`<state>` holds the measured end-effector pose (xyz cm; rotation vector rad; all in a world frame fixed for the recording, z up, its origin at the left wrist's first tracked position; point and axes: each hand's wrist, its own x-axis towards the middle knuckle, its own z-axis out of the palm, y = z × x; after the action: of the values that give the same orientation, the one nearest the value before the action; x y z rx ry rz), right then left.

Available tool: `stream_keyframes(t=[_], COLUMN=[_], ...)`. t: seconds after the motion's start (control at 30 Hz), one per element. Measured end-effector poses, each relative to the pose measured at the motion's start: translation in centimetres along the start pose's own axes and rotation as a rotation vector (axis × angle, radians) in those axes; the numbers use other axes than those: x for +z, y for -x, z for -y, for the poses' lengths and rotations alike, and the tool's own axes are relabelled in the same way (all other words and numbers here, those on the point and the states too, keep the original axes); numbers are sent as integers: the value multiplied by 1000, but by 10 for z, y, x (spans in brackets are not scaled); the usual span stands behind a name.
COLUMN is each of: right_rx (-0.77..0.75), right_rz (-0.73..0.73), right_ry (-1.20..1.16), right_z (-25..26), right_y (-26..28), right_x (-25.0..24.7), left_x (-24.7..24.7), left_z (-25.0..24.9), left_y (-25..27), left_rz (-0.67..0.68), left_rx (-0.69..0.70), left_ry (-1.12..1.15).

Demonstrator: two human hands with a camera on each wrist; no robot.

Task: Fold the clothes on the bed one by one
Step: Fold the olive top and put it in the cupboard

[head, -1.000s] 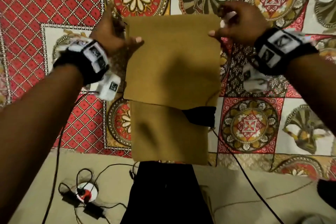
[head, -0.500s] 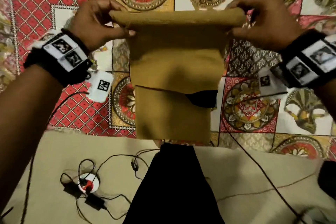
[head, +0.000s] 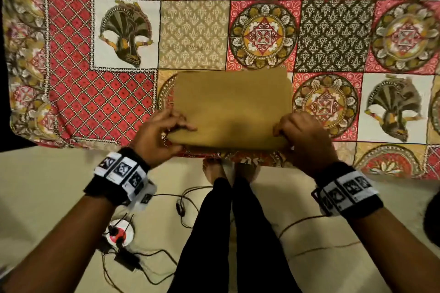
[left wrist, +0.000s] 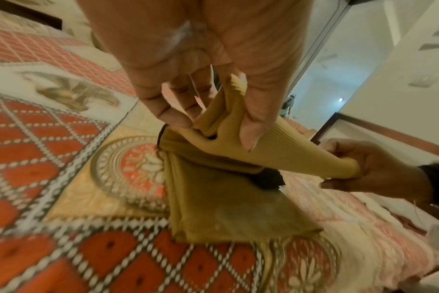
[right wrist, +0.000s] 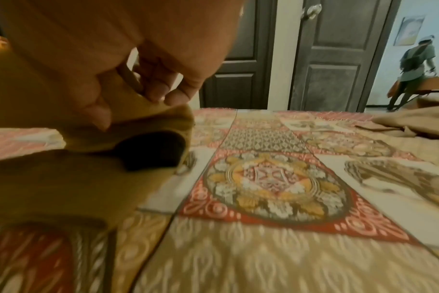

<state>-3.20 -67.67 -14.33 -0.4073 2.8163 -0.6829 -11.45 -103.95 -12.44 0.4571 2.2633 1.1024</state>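
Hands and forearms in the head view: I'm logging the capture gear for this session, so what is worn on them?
Both forearms are bare, with no sleeves. The left hand and the right hand wear no gloves. Each wrist carries a black band overlaid with a white strip of square black-and-white markers. A white block with another marker hangs under the left wrist.

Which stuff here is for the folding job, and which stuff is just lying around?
For the job:
- mustard ribbed garment, far part lying on the bed
- left hand and right hand, each pinching a near corner
- patchwork bedspread under it
- brown cloth farther back, probably waiting

Just lying about:
- round power socket and black adapter on the floor
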Motion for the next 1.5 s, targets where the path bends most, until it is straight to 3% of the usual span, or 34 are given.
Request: stream_keyframes(t=[0.2, 0.3, 0.37, 0.47, 0.57, 0.67, 0.8, 0.93, 1.13, 1.23, 1.5], right_rx=[-28, -18, 19, 110, 98, 115, 244, 181, 165, 250, 316], right_rz=[15, -80, -71, -75, -179, -151, -83, -68, -81, -162, -254], right_ry=[54, 72, 88, 77, 66, -1, 155, 251, 278, 309, -42], right_z=[-17, -19, -14, 7, 52, 79, 50, 35, 27, 8, -23], right_y=[35, 38, 39, 40, 0, -66, -106, -101, -97, -79, -69], right_x=[72, 76, 73, 60, 50, 70, 110, 124, 112, 103, 104], left_x=[69, 80, 78, 70, 74, 91, 120, 132, 122, 118, 122], left_z=[45, 47, 39, 16, -3, -1, 30, 49, 47, 45, 49], left_y=[18, 15, 14, 16, -3, -43, -74, -80, -80, -79, -81], left_rz=[-23, -17, -18, -115, -255, -332, -258, -270, -260, -268, -424], left_rx=[32, 14, -15, -68, -63, -42, -107, -94, -75, -107, -215], left_ry=[-154, -151, -177, -265, -221, -308, -585, -728, -709, -689, -532])
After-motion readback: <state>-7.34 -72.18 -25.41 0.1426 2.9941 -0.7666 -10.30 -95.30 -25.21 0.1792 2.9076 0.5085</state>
